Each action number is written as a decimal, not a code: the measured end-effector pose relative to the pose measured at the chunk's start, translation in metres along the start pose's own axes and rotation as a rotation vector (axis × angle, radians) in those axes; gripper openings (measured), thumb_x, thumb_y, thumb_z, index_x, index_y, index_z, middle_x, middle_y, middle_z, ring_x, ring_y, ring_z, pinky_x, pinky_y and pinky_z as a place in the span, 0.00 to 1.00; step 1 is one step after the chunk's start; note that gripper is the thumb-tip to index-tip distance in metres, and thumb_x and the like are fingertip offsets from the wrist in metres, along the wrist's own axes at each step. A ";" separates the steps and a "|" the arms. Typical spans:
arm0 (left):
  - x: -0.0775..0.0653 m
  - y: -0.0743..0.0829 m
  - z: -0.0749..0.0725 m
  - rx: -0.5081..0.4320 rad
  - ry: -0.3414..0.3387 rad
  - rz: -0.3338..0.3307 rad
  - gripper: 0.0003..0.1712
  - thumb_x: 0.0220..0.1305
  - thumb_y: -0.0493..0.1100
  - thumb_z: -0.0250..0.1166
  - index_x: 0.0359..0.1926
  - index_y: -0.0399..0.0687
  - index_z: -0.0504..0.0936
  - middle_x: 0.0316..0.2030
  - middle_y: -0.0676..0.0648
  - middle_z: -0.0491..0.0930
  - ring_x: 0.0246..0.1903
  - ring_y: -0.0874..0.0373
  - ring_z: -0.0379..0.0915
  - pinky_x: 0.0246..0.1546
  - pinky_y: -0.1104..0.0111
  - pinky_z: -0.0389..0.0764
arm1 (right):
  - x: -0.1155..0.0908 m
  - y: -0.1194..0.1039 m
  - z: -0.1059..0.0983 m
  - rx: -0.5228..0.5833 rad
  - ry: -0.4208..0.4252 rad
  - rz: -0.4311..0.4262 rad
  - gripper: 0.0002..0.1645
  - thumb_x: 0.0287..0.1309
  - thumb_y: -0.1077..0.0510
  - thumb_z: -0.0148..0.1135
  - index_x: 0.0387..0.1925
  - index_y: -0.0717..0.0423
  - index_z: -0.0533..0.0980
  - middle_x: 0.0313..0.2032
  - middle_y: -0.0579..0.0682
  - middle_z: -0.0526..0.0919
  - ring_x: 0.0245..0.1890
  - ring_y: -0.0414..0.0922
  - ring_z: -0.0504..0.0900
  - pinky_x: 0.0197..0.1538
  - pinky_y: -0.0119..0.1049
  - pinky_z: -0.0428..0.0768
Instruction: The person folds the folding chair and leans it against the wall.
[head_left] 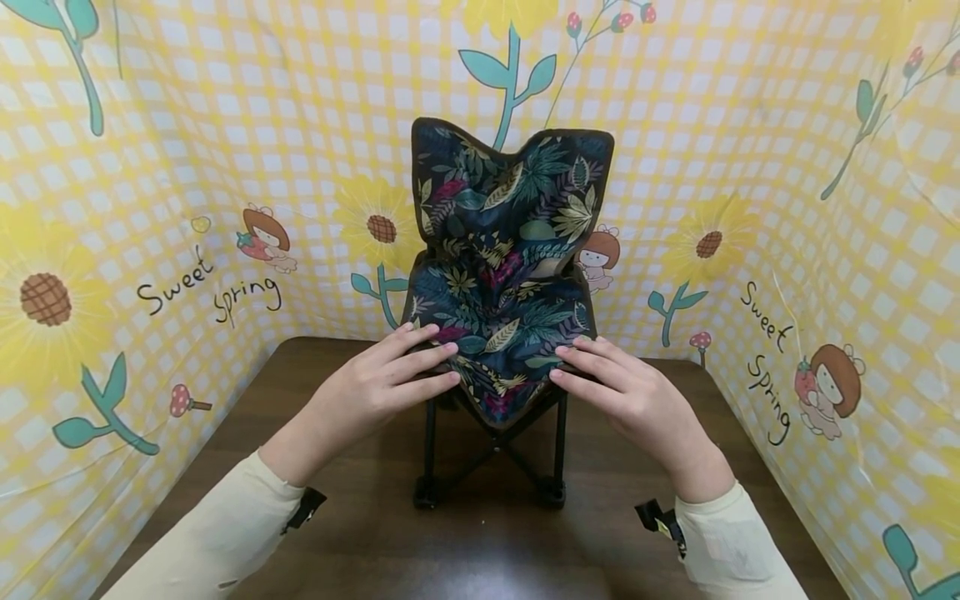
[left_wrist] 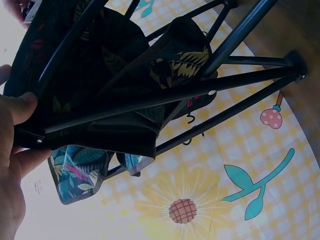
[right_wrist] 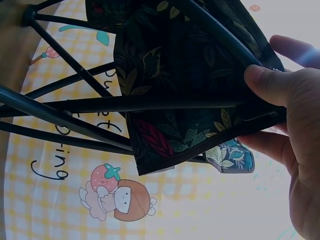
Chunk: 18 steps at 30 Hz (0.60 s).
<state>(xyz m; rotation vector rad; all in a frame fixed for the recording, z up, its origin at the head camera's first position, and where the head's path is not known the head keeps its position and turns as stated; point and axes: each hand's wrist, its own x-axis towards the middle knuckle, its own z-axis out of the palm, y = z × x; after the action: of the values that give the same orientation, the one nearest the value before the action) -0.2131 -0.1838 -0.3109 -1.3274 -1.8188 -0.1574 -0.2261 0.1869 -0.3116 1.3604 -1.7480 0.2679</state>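
Observation:
A small folding chair (head_left: 498, 308) with dark leaf-print fabric and black tube legs stands unfolded on the table. My left hand (head_left: 386, 371) grips the left front corner of its seat, fingers lying over the fabric. In the left wrist view, the thumb (left_wrist: 22, 106) presses the underside by the frame joint. My right hand (head_left: 618, 379) holds the right front corner likewise, its thumb (right_wrist: 262, 80) against the tube below in the right wrist view. Crossed black tubes (head_left: 497, 446) show under the seat's sagging front edge.
The brown wooden table (head_left: 345, 533) carries the chair. A yellow-checked cloth (head_left: 315, 108) with sunflowers and printed figures walls in the back and both sides, close behind the backrest. Black straps (head_left: 303, 508) sit on both sleeved wrists.

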 end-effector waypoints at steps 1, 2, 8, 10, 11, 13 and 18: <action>0.001 0.000 0.000 -0.001 0.000 0.000 0.22 0.82 0.36 0.46 0.59 0.50 0.86 0.63 0.42 0.80 0.65 0.40 0.74 0.58 0.42 0.79 | 0.001 0.000 0.000 0.002 0.001 -0.002 0.21 0.80 0.62 0.45 0.59 0.55 0.83 0.59 0.58 0.84 0.56 0.59 0.83 0.59 0.54 0.82; 0.001 0.000 0.000 0.000 -0.002 -0.001 0.22 0.82 0.36 0.46 0.59 0.49 0.86 0.63 0.42 0.80 0.65 0.40 0.74 0.59 0.42 0.79 | 0.001 0.000 0.000 0.004 0.003 -0.004 0.21 0.80 0.63 0.45 0.59 0.55 0.83 0.59 0.58 0.84 0.56 0.59 0.83 0.59 0.54 0.82; 0.004 0.000 0.000 0.010 0.002 0.001 0.22 0.82 0.34 0.46 0.59 0.49 0.86 0.62 0.42 0.81 0.65 0.40 0.75 0.61 0.43 0.78 | 0.004 0.001 -0.001 0.012 0.007 -0.011 0.20 0.80 0.63 0.46 0.59 0.55 0.83 0.59 0.58 0.84 0.57 0.59 0.83 0.58 0.54 0.83; 0.005 0.000 0.000 0.012 0.005 0.002 0.23 0.81 0.33 0.46 0.59 0.49 0.86 0.62 0.42 0.81 0.64 0.40 0.75 0.62 0.43 0.77 | 0.005 0.001 -0.001 0.010 0.007 -0.008 0.20 0.80 0.63 0.46 0.59 0.55 0.83 0.59 0.58 0.84 0.57 0.59 0.83 0.57 0.54 0.83; 0.005 0.000 0.000 0.012 0.004 0.001 0.23 0.81 0.33 0.46 0.59 0.49 0.85 0.62 0.42 0.81 0.65 0.40 0.75 0.63 0.44 0.77 | 0.005 0.000 -0.001 0.010 0.004 -0.003 0.21 0.80 0.63 0.45 0.59 0.55 0.82 0.59 0.58 0.83 0.57 0.59 0.83 0.58 0.54 0.83; 0.006 0.000 0.001 0.009 0.007 -0.001 0.23 0.81 0.32 0.46 0.59 0.49 0.85 0.62 0.42 0.81 0.65 0.40 0.75 0.63 0.44 0.77 | 0.005 0.000 -0.001 0.010 0.000 0.004 0.21 0.80 0.63 0.45 0.60 0.55 0.82 0.59 0.58 0.83 0.57 0.59 0.83 0.58 0.54 0.83; 0.006 0.000 0.001 0.001 0.007 -0.008 0.23 0.81 0.33 0.46 0.59 0.49 0.85 0.63 0.43 0.81 0.65 0.40 0.75 0.62 0.43 0.77 | 0.006 -0.001 -0.001 0.001 0.002 0.002 0.21 0.80 0.64 0.45 0.60 0.57 0.82 0.59 0.58 0.83 0.57 0.58 0.83 0.58 0.53 0.83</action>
<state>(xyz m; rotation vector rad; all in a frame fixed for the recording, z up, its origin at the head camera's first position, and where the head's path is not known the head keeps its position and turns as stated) -0.2141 -0.1791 -0.3068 -1.3174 -1.8181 -0.1653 -0.2246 0.1829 -0.3069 1.3581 -1.7484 0.2709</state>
